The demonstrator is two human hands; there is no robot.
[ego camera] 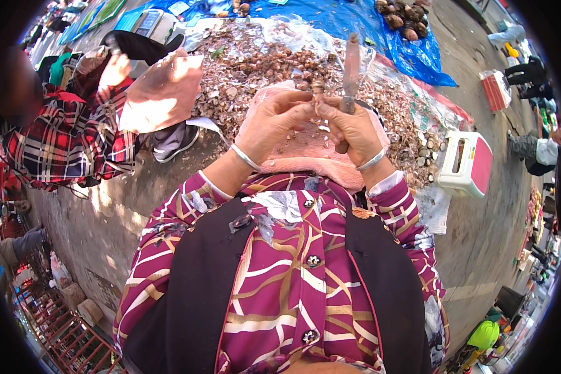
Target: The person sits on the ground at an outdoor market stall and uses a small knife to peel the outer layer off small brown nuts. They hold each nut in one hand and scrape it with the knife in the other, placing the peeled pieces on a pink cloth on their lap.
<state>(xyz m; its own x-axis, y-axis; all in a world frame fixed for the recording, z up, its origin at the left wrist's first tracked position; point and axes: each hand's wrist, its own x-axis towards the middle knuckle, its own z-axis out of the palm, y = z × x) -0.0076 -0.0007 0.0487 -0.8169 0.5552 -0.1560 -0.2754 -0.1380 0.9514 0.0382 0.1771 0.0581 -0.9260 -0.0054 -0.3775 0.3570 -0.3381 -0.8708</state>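
Observation:
Over the pink towel (346, 174) on my lap, both my hands meet at a small brown root piece (318, 89), perhaps a small taro corm. My left hand (278, 119) pinches it between thumb and fingers. My right hand (353, 126) touches its lower end with the thumb and also holds a knife (351, 70), whose stained blade points up and away from me. Beyond the towel lies a wide heap of peelings (224, 89), with small brown corms (285, 63) among them. Cut round pieces (423, 152) lie at the heap's right side.
A person in a plaid shirt (75, 140) sits at the left with a pink cloth (163, 93) on the lap. A white and pink plastic stool (465, 163) stands at the right. Large brown corms (404, 21) rest on a blue tarp (304, 9) ahead.

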